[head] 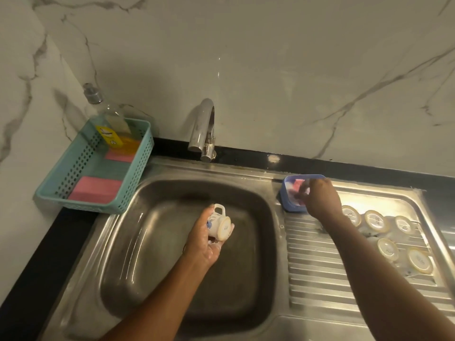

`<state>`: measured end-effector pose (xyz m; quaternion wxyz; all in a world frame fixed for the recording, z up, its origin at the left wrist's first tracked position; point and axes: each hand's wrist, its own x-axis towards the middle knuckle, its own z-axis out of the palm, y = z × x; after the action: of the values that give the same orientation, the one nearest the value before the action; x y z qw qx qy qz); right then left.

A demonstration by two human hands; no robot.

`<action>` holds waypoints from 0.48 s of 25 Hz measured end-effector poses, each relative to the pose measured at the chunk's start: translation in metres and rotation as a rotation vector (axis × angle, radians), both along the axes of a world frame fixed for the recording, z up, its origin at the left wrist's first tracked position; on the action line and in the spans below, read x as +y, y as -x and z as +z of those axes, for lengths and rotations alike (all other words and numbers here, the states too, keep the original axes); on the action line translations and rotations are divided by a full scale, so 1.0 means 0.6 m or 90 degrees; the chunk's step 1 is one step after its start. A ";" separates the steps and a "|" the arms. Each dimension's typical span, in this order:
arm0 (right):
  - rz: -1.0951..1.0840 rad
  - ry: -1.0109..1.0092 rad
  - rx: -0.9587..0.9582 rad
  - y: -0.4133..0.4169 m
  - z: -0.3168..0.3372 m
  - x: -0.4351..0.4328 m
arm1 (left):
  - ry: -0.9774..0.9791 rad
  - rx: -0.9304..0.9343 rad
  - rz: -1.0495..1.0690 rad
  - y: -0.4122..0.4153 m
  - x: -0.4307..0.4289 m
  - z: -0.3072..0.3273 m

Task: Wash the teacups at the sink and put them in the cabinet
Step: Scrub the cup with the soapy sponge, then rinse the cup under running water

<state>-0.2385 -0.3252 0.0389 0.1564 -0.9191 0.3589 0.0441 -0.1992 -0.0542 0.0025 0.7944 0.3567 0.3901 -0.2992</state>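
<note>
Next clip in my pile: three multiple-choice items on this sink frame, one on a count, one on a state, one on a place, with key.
1. How many upturned teacups stand on the drainboard?
A. three
B. five
C. seven

2. The teacup in the left hand is:
A. held over the sink basin, base toward the camera
B. lying on the basin floor
C. upturned on the drainboard

3. The right hand reaches:
A. into the basin
B. onto the drainboard
C. into the blue tub

Key: 1 B, five ringed bases show on the drainboard; 2 A, the fingers grip it over the basin; 3 C, its fingers lie within the tub's rim.
</note>
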 end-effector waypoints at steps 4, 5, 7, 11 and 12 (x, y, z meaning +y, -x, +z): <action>0.099 0.105 -0.032 0.007 -0.007 0.058 | 0.016 -0.004 0.009 -0.019 0.001 -0.007; 0.098 0.036 -0.102 0.002 0.001 0.089 | 0.026 -0.003 0.011 -0.025 0.001 -0.005; 0.100 -0.130 -0.215 -0.013 0.018 0.159 | 0.051 0.007 0.004 -0.037 0.001 0.001; 0.167 -0.232 -0.236 -0.099 0.033 0.236 | 0.102 0.025 0.023 -0.059 0.006 -0.002; 0.172 -0.245 -0.229 -0.127 0.032 0.250 | 0.116 0.023 0.025 -0.065 0.011 -0.002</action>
<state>-0.1626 -0.1752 0.0581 0.3816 -0.9052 0.1847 -0.0317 -0.1604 -0.0477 0.0011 0.8219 0.2701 0.3826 -0.3244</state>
